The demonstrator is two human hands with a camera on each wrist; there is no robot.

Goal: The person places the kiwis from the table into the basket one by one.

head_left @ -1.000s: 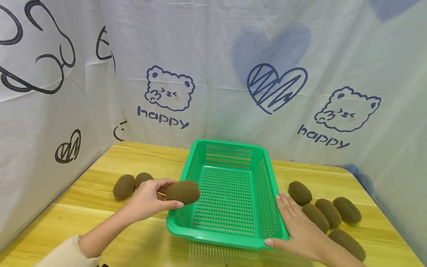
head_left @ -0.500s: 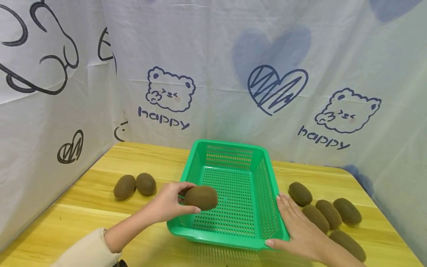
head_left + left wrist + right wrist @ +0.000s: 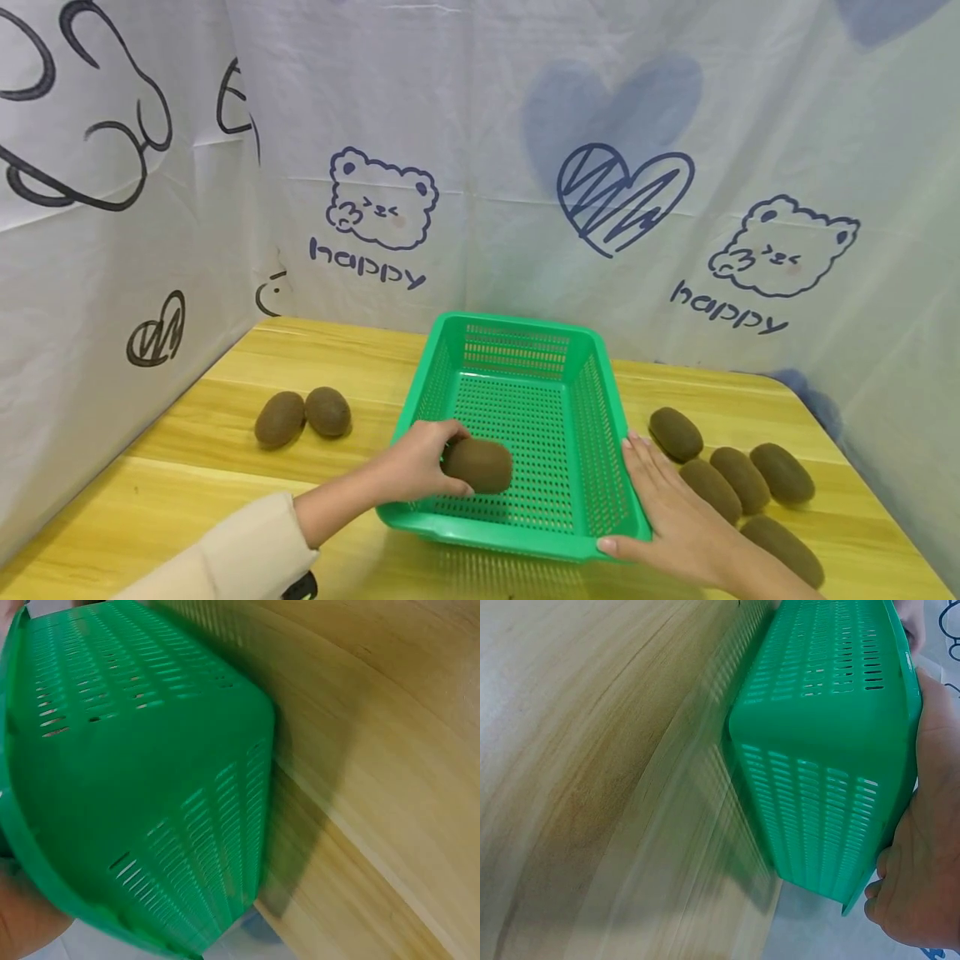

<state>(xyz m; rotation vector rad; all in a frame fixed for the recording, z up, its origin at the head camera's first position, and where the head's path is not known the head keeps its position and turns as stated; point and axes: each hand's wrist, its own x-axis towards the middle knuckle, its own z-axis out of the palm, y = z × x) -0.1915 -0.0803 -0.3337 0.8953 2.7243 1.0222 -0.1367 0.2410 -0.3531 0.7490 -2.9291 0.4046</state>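
Note:
My left hand [image 3: 420, 462] holds a brown fuzzy kiwi [image 3: 482, 467] between thumb and fingers, inside the green plastic basket [image 3: 558, 546], over its front left part. That kiwi is hidden in both wrist views. Against the basket's near right corner lies my right hand [image 3: 678, 517], fingers straight along the right rim and thumb on the front rim. Seen from the left wrist, the perforated basket wall [image 3: 150, 765] fills the left side, with part of the hand [image 3: 26, 915] at the rim. In the right wrist view the right hand [image 3: 930, 847] is at the basket's rim.
Two kiwis, a left one [image 3: 281, 419] and a right one [image 3: 327, 412], lie close together on the table [image 3: 225, 492] left of the basket. Several more kiwis [image 3: 738, 479] lie to the right, beside the right hand. A printed white cloth [image 3: 495, 250] hangs behind the table.
My left hand has carried the kiwi rightward and lower, from over the basket's left rim to inside it. The right hand and the basket stay in place.

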